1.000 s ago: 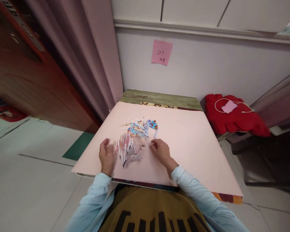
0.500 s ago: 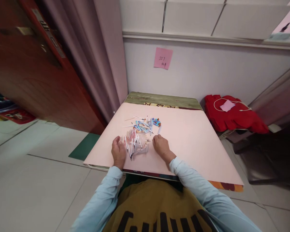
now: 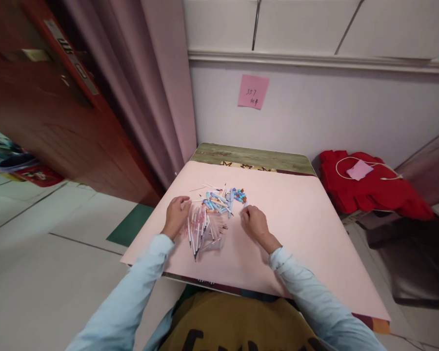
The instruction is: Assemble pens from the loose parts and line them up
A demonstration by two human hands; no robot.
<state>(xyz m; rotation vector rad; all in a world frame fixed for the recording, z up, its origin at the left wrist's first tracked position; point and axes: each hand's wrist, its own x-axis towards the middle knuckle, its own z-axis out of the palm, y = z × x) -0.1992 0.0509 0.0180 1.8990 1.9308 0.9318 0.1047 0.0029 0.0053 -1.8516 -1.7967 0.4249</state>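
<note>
A heap of pens and pen parts (image 3: pixel 209 223) lies on a pink sheet (image 3: pixel 285 234) covering a small table. Clear barrels and thin refills make up the near half; blue barrels and small coloured caps (image 3: pixel 227 199) lie farther back. My left hand (image 3: pixel 176 215) rests at the heap's left edge, fingers curled on some pieces that I cannot make out. My right hand (image 3: pixel 255 223) sits just right of the heap with its fingers curled and pinched toward the pieces; what they hold is hidden.
The table's patterned far edge (image 3: pixel 252 157) meets a white wall with a pink sticky note (image 3: pixel 253 91). A red cloth with a white cable (image 3: pixel 366 187) lies at right. A curtain and a red-brown door (image 3: pixel 58 107) stand left, over tiled floor.
My left hand has moved forward along the heap's left side toward the blue parts. My right hand has stayed beside the heap. The camera has shifted slightly.
</note>
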